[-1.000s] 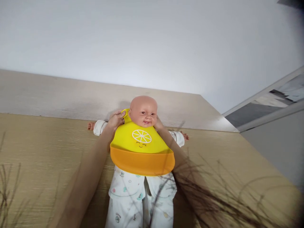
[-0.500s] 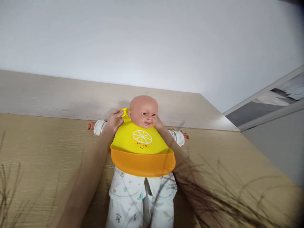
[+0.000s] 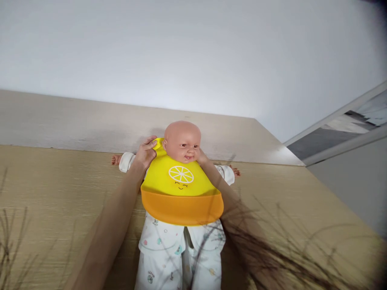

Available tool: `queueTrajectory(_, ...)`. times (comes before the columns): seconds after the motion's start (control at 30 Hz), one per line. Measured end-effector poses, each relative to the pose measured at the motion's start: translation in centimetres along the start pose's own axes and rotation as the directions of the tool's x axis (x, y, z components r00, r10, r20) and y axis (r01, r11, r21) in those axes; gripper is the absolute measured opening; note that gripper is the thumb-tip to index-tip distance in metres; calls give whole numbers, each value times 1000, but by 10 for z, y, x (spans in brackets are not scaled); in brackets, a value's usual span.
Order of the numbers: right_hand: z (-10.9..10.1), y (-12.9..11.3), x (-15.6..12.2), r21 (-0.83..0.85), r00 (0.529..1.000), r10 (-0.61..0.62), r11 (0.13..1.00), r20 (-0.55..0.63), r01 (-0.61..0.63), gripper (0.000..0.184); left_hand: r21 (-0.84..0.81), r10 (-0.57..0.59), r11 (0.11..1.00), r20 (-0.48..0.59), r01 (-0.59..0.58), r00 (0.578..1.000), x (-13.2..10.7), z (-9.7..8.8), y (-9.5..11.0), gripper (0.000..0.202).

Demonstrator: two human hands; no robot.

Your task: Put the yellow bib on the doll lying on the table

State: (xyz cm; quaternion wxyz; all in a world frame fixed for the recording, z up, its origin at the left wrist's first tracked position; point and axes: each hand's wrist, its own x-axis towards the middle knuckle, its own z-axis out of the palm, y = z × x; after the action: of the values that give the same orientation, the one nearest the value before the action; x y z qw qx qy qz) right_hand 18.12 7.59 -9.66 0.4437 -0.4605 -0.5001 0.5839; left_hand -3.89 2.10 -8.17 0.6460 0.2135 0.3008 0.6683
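A bald baby doll [image 3: 182, 139] in a white patterned outfit [image 3: 163, 245] lies on its back, arms spread to both sides. Over its chest is a yellow bib [image 3: 160, 173] with a white citrus slice and a smiling face, and an orange catch pocket [image 3: 181, 208] along the bottom. Beside the doll's head on the left, my left hand [image 3: 145, 152] pinches the bib's neck strap between thumb and fingers. My right hand [image 3: 203, 157] reaches behind the doll's neck on the other side; its fingers are hidden by the head.
The doll lies on a wooden surface [image 3: 60, 189] with a paler raised board [image 3: 75, 121] behind it. A white wall [image 3: 181, 52] rises beyond. At the right is a framed opening [image 3: 347, 125]. Strands of hair [image 3: 272, 245] cross the lower view.
Almost nothing differs. My right hand shows slightly more beside the doll's cheek, and the left fingers have shifted a little on the strap.
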Motion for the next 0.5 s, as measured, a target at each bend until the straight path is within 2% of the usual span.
queueTrajectory(0.1,0,1,0,27,998,56,998,27,-56,30,11,-9,1000,27,8,1000,-1,0,-1,39)
queueTrajectory(0.23,0,2,2,29,998,53,998,28,-54,25,24,-1,1000,56,0,998,1,-2,-4,44)
queueTrajectory(0.33,0,1,1,33,997,60,998,40,-61,25,45,-4,999,79,0,997,2,-2,-5,38)
queueTrajectory(0.5,2,-2,-5,76,997,64,995,45,-67,22,99,-103,991,150,89,983,-1,3,-2,23)
